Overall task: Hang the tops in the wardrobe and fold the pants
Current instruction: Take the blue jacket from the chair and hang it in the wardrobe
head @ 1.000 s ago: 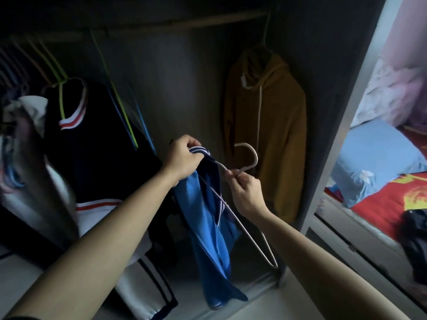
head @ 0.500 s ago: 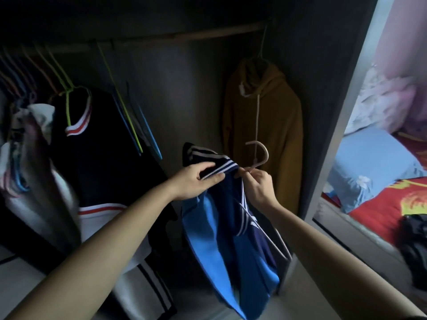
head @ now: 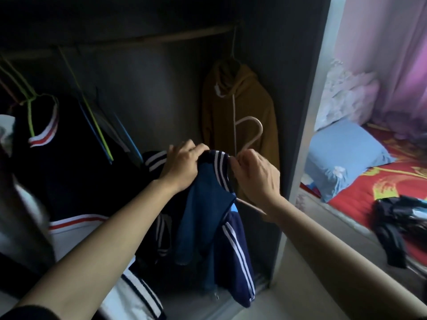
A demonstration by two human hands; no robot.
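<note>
I stand at the wardrobe (head: pixel 291 77). A brown hoodie (head: pixel 245 107) and a dark jacket (head: pixel 69 169) with red and white stripes already hang from the rail (head: pixel 143 40), so I think some tops are done.

Now I am putting the blue top (head: pixel 208 215) on a hanger (head: pixel 261 131). I hold it up in front of the open wardrobe, below the rail. My left hand (head: pixel 182 165) curls over the striped collar and grips it. My right hand (head: pixel 256 179) pinches the hanger just under its hook, right beside the collar.

The top hangs long ways up and down, collar at the top and bottom edge near the floor. The hook sticks up above my right hand. One thin arm of the hanger slants down toward my right wrist and is bare, so the top is not on all the way.

The top is not on the rail yet. A dark heap of clothes (head: pixel 397 218) lies on the bed (head: pixel 346 211). I cannot tell if it is tops or pants. I see no folded pants, so I think a lot is left.
</note>
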